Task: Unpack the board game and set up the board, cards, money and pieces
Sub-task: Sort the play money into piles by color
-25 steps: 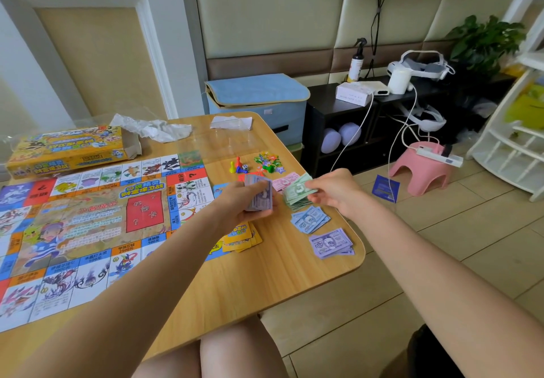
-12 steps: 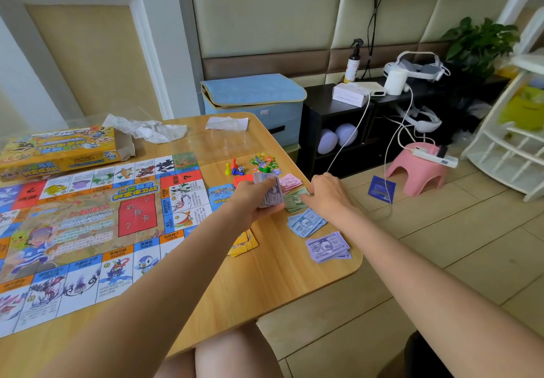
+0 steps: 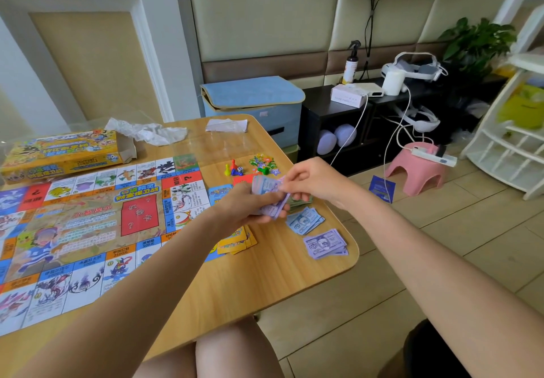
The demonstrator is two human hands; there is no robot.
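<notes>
Left hand [image 3: 250, 204] grips a wad of play money [image 3: 269, 198], fingers curled round its lower edge, holding it raised as a supply to deal from; right hand [image 3: 312, 182] pinches the top purple note at its upper right corner between thumb and fingertips, judged to be peeling it off for sorting by denomination. On the wooden table [image 3: 265, 283] under and beside the hands lie three sorted piles: green notes [image 3: 300, 201], largely hidden by the hands; blue notes [image 3: 304, 220]; purple notes [image 3: 325, 243], each kept apart from the others. A stack of yellow cards [image 3: 235, 242] lies at the board's corner; a blue card pile [image 3: 219, 193] near it. Four pawns [image 3: 234, 168] (yellow, red, blue, green), one die and a scatter of star tokens [image 3: 263, 162] are grouped beyond. Game board [image 3: 88, 224] lies unfolded flat at left, one open box [image 3: 64, 154] behind it
</notes>
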